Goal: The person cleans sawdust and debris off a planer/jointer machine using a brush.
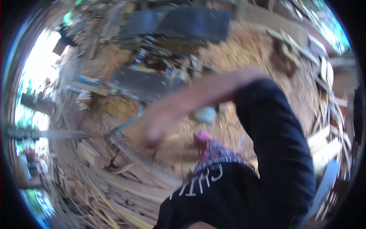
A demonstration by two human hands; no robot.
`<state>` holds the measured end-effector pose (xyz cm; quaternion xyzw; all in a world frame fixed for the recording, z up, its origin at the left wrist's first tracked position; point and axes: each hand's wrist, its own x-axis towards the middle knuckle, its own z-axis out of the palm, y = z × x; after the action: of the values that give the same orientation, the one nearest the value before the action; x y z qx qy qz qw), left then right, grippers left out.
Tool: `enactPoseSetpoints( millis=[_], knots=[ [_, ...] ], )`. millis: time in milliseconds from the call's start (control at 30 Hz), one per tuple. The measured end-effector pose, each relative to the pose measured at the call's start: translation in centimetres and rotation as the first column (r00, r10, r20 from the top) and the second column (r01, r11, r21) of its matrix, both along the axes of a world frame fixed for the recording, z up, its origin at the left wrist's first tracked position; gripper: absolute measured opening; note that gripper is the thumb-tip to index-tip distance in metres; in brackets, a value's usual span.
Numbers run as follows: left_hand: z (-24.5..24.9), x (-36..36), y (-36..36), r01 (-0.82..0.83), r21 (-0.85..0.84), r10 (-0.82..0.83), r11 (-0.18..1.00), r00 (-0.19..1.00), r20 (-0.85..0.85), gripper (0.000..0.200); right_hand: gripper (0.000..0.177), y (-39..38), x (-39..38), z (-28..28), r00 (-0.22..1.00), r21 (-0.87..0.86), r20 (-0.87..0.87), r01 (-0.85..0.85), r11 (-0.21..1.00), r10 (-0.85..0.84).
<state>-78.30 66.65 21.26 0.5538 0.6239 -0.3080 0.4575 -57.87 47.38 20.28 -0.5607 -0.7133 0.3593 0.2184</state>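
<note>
My right arm, in a black sleeve, reaches across from the right side. At its end my right hand [152, 133] is smeared by motion, and its fingers cannot be made out. A thin turquoise rod-like item [124, 126] lies just left of that hand; whether the hand touches it is unclear. Below and right of the hand are patterned purple trousers [219, 152] and a pink shoe or foot [203, 135]. A pale turquoise rounded object [205, 115] sits on the wood shavings beneath my forearm. My left hand is out of view.
Wood shavings [244, 44] cover much of the ground. Dark flat panels [192, 23] lie at the top, with another dark slab [146, 82] nearer. Split wood and strips [133, 181] are piled at the lower left, and more pale wood [324, 143] stands at the right.
</note>
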Motion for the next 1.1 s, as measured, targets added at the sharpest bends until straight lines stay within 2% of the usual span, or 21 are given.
enactPoseSetpoints(
  millis=[33, 67, 167, 233, 333, 400, 433, 533, 567, 633, 667, 700, 733, 767, 833, 900, 933, 1000, 1033, 1100],
  knots=[
    [-0.4, -1.2, -0.9, 0.064, -0.014, -0.065, 0.998, 0.996, -0.068, 0.041, 0.024, 0.4, -2.2, 2.8, 0.975, -0.183, 0.207, -0.042, 0.982, 0.080],
    [-1.1, -2.2, -1.8, 0.115, -0.025, -0.117, 0.993, 0.988, -0.101, 0.041, 0.024, 0.2, -3.9, 4.3, 0.956, -0.281, 0.259, -0.062, 0.958, 0.137],
    [-2.9, -5.0, -3.6, 0.172, -0.041, -0.176, 0.984, 0.976, -0.126, 0.041, 0.024, 1.0, -7.7, 6.6, 0.950, -0.339, 0.245, -0.104, 0.935, 0.195],
    [-3.9, -6.9, -3.8, 0.108, -0.017, -0.109, 0.994, 0.992, -0.064, 0.040, 0.024, 2.9, -9.2, 7.9, 0.937, -0.341, 0.267, -0.127, 0.931, 0.225],
    [-26.5, -28.0, -1.6, 0.171, -0.006, -0.170, 0.985, 0.984, 0.058, 0.038, 0.025, 5.9, -11.0, 9.9, 0.892, -0.358, 0.354, -0.147, 0.922, 0.280],
    [-30.8, -32.4, -2.7, 0.129, 0.017, -0.130, 0.991, 0.988, 0.083, 0.037, 0.025, 6.7, -11.6, 10.0, 0.858, -0.380, 0.419, -0.131, 0.916, 0.296],
    [-31.5, -33.5, -3.4, 0.112, 0.013, -0.113, 0.994, 0.990, 0.086, 0.037, 0.025, 6.1, -11.3, 10.1, 0.849, -0.397, 0.449, -0.089, 0.914, 0.278],
    [-33.4, -33.7, -5.5, 0.081, -0.010, -0.079, 0.997, 0.992, 0.096, 0.035, 0.026, 3.6, -9.4, 8.7, 0.835, -0.417, 0.523, 0.076, 0.906, 0.171],
    [-33.5, -33.7, -5.4, 0.066, -0.018, -0.065, 0.998, 0.994, 0.085, 0.034, 0.026, 3.2, -8.4, 7.7, 0.833, -0.379, 0.541, 0.123, 0.917, 0.112],
    [-34.0, -33.2, -6.0, 0.036, -0.033, -0.034, 0.999, 0.998, 0.057, 0.033, 0.026, -0.6, -5.9, 3.3, 0.826, -0.230, 0.562, 0.110, 0.967, 0.039],
    [-34.3, -32.7, -6.7, 0.025, -0.042, -0.023, 0.999, 0.998, 0.052, 0.032, 0.026, -3.2, -4.3, -0.5, 0.894, -0.152, 0.416, 0.249, 0.957, -0.166],
    [-34.8, -31.5, -7.5, 0.018, -0.062, -0.015, 0.998, 0.999, 0.050, 0.032, 0.027, -6.1, -2.8, -3.5, 0.902, -0.098, 0.239, 0.391, 0.915, -0.360],
    [-35.2, -30.7, -8.5, 0.011, -0.074, -0.007, 0.997, 0.999, 0.051, 0.031, 0.027, -8.6, -2.1, -4.4, 0.868, -0.175, 0.183, 0.492, 0.853, -0.462],
    [-35.5, -29.8, -9.6, 0.004, -0.084, 0.000, 0.996, 0.999, 0.048, 0.031, 0.030, -11.3, -0.9, -7.5, 0.819, -0.227, 0.173, 0.574, 0.787, -0.548],
    [-36.2, -27.7, -12.0, -0.008, -0.092, 0.013, 0.996, 0.998, 0.057, 0.029, 0.035, -18.2, 1.9, -17.8, 0.712, -0.058, 0.088, 0.702, 0.710, -0.697],
    [-36.8, -25.8, -14.3, -0.021, -0.097, 0.027, 0.995, 0.998, 0.064, 0.028, 0.037, -23.7, 1.7, -15.2, 0.577, -0.340, 0.046, 0.776, 0.530, -0.815],
    [-38.1, -25.6, -15.7, -0.028, -0.097, 0.034, 0.995, 0.997, 0.068, 0.028, 0.037, -26.2, 2.3, -16.6, 0.583, -0.354, 0.056, 0.770, 0.530, -0.810],
    [-38.0, -24.1, -19.3, -0.043, -0.100, 0.049, 0.994, 0.997, 0.065, 0.026, 0.034, -32.9, 3.3, -21.3, 0.300, -0.518, -0.062, 0.806, 0.287, -0.952],
    [-38.1, -23.0, -20.9, -0.062, -0.100, 0.069, 0.993, 0.996, 0.059, 0.026, 0.034, -36.2, 3.5, -22.2, 0.309, -0.556, -0.031, 0.785, 0.274, -0.950],
    [-37.4, -20.9, -23.9, -0.105, -0.091, 0.109, 0.990, 0.993, 0.036, 0.025, 0.033, -40.8, 4.8, -23.4, 0.141, -0.554, -0.103, 0.814, 0.175, -0.985]
  ],
)
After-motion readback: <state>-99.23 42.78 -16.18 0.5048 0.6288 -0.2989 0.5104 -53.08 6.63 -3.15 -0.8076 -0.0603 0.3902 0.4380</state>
